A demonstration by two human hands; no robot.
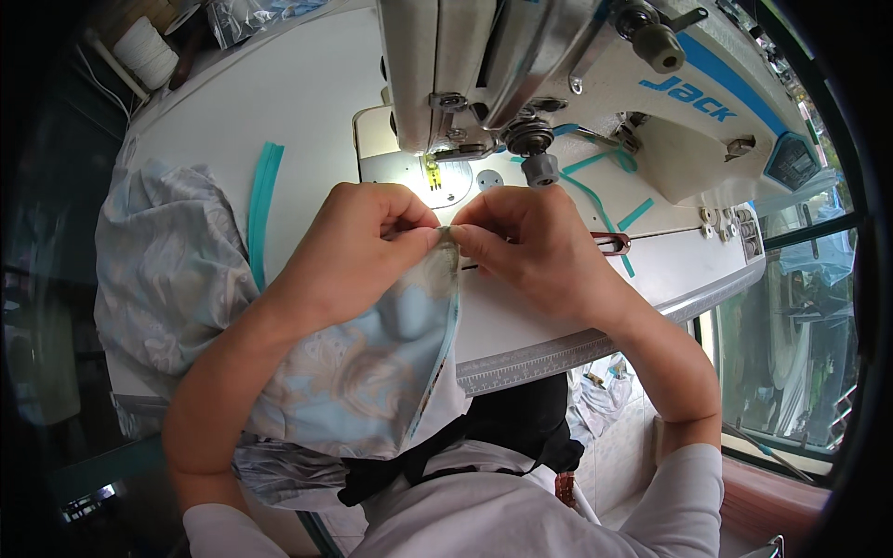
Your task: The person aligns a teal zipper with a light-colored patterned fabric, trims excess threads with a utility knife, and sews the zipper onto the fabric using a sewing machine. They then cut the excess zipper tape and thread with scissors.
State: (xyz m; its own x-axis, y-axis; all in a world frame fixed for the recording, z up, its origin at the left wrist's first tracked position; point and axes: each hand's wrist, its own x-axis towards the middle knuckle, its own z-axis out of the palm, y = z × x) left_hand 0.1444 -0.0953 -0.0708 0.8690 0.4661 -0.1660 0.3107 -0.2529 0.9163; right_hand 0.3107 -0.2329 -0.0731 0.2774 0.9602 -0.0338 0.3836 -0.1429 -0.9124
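Both my hands pinch the top edge of a pale blue and beige patterned fabric [372, 358], just in front of the sewing machine's lit presser foot [433, 175]. My left hand [358, 242] has thumb and finger closed on the edge. Right beside it, my right hand [530, 237] grips the same edge, fingertips nearly touching the left ones. A narrow seam runs down the fabric's right side from the fingertips toward my lap. More of the patterned cloth [172, 265] lies bunched at the left of the table. What exactly sits between the fingertips is too small to tell.
The white sewing machine [688, 121] stands over the table's far side. A teal strip [264, 214] lies on the left, and thin teal scraps [595, 200] on the right. Small red-brown thread snips [611, 244] lie near my right wrist. A ruler strip [530, 368] edges the table.
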